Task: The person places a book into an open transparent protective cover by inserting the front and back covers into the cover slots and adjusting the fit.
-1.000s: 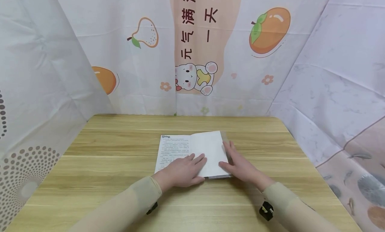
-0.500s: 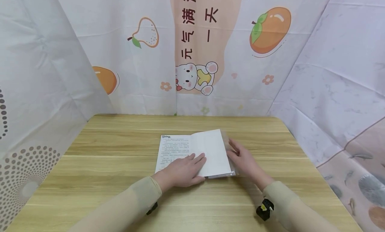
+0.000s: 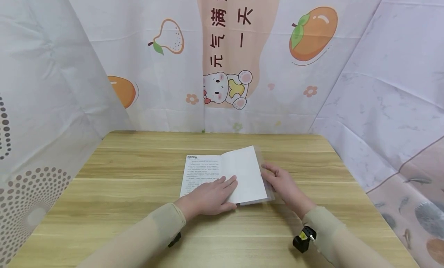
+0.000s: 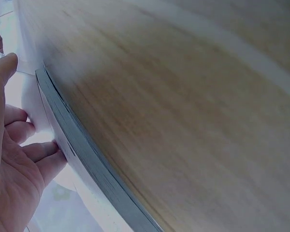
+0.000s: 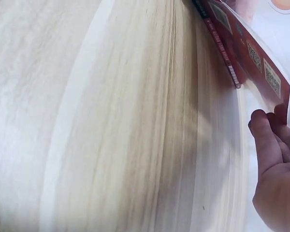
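Note:
An open book (image 3: 243,179) lies on the table, printed text on its left page, a blank white right leaf. Past the right leaf's outer edge sticks out a clear plastic book cover (image 3: 270,194). Across the lower middle of the pages rests my left hand (image 3: 211,196), fingers spread and fairly straight; the left wrist view shows the page block (image 4: 87,145) beside it. My right hand (image 3: 286,187) is at the right edge, its fingertips pinching the clear cover. In the right wrist view the red outer cover (image 5: 253,53) is tilted up off the table.
The book stands on a wood-grain table (image 3: 138,164). Printed cloth (image 3: 166,79) hangs behind it, with more cloth along both sides. A black wrist device (image 3: 304,239) is strapped under the right forearm.
My right hand has slid off the page to its outer edge and taken the clear cover. The right leaf has risen slightly and more plastic shows. The left hand stays in place.

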A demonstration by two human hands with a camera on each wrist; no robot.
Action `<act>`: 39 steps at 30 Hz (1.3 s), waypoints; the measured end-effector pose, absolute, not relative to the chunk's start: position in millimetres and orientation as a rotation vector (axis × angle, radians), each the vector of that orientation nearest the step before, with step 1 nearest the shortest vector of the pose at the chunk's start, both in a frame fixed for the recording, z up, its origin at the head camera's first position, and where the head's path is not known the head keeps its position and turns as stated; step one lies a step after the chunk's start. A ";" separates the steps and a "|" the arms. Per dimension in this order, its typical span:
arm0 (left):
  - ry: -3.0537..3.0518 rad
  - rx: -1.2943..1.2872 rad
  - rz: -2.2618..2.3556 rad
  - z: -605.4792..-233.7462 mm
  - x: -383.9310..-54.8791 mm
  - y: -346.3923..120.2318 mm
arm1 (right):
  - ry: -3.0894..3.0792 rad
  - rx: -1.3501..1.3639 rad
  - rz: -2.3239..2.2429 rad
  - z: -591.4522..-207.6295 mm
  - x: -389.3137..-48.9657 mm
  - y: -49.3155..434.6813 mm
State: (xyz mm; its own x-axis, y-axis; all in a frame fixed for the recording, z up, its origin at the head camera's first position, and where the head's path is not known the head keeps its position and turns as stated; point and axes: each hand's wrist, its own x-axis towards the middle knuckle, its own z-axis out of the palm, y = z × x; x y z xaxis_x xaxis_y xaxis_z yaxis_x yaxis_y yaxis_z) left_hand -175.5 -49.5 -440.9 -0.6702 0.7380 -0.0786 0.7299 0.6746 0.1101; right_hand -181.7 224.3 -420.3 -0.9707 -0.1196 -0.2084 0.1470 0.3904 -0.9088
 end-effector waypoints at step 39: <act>2.727 1.152 0.186 -439.2 -177.7 -52.5 | 2.307 0.020 -1.625 -421.5 -180.9 208.8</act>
State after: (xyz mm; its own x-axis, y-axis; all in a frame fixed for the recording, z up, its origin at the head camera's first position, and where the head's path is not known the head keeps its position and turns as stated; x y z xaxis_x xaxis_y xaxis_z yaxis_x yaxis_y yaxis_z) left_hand -177.7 -52.5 -439.2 -0.6851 0.7198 -0.1118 0.6979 0.6926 0.1824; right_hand -180.9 208.8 -421.5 -0.9491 -0.1700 -0.2652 0.1925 0.3534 -0.9154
